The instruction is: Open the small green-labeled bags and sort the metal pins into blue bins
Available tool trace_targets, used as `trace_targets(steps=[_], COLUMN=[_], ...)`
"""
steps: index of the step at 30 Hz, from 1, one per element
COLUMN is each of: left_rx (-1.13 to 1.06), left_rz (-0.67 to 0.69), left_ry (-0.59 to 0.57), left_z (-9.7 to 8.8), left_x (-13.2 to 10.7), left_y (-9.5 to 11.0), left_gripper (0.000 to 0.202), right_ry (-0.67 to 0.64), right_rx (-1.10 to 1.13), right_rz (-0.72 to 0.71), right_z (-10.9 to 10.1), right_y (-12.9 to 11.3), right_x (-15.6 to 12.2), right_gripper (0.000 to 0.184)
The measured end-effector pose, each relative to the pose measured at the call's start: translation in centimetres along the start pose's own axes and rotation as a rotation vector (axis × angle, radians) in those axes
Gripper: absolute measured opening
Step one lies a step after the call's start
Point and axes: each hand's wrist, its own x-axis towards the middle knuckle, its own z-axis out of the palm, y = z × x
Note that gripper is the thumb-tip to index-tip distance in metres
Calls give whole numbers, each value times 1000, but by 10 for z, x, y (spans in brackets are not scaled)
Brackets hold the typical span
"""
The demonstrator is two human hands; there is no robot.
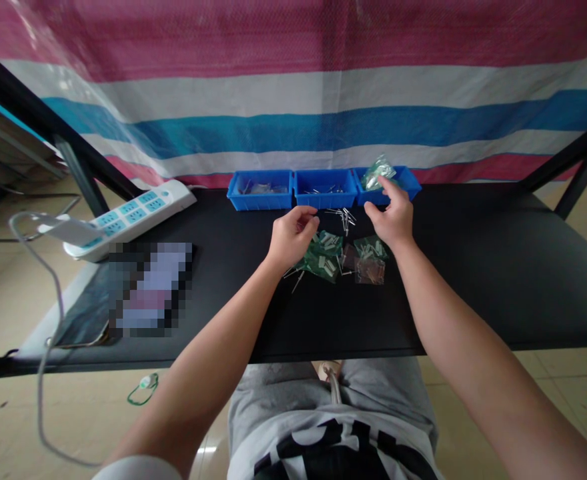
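Observation:
My left hand [292,235] hovers over the black table [473,267], its fingers curled in a pinch on something too small to name. My right hand [392,215] reaches toward the right blue bin [407,181], fingers bent, index finger extended near a clear packet [377,172] lying in that bin. Between and below my hands lie small green and clear packets [329,253] of components, and a brownish packet [370,270]. Loose metal pins [344,217] are scattered just in front of the middle blue bin [325,188].
A left blue bin [259,189] holds clear parts. A white power strip [133,217] with a grey cable lies at the table's left, beside a blurred flat object [148,287]. A striped tarp hangs behind. Black frame legs stand at both sides.

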Motion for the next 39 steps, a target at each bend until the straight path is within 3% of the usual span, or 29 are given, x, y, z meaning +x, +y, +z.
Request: trace_targets(steps=[4,8,14,17,22,30,35,39], left_rx=[51,97,150,170,198,268,426,518], left_rz=[27,46,78,100,112,157,184,192], left_ry=[-30,-37,-73,-93,-102,-151,-210,-252], left_z=[-1,-1,-2,-3,-3,-4,-4,-2], left_x=[-2,-2,-1,-2,-1,-2,-1,-1], left_y=[2,-1,-3,-1,-2,-3,-6,-11], left_gripper=[23,23,22,21,21,22,26,30], right_ry=[-82,-149,-102,-77,-155,-57,-21,-193], right_rx=[-172,-246,-378,-366,-318,-286,-227,-58], right_rz=[58,138,203,175,162,190,50,-183], right_z=[7,14,12,11,13,17,6,1], right_y=[17,19,18,19,23,34,16,-10], right_x=[0,-3,-5,-5,-3,-1,1,-5], right_gripper=[79,88,81,79,85,81,69,46])
